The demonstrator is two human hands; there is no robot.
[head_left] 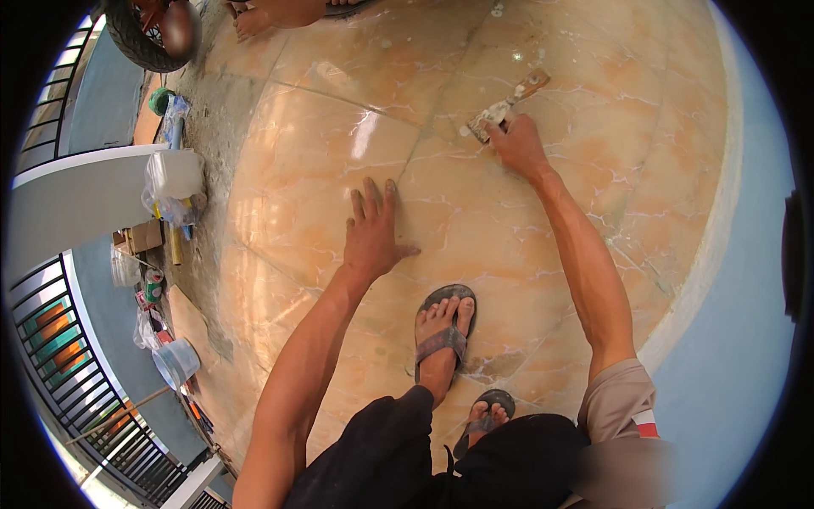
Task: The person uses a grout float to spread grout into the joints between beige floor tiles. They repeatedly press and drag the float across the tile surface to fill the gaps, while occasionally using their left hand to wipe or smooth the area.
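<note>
Your right hand (pixel 517 144) is closed around the blade end of a flat putty knife with a wooden handle (pixel 507 105), its whitened blade pressed onto a grout joint (pixel 424 136) in the glossy orange marble-patterned floor tiles (pixel 339 110); the handle points away beyond your fingers. Your left hand (pixel 373 233) holds nothing and lies flat, fingers spread, on the tile nearer your body, bracing you. The step in hand appears to be filling the joint. The next move would call for steady downward pressure and a stroke along the seam.
</note>
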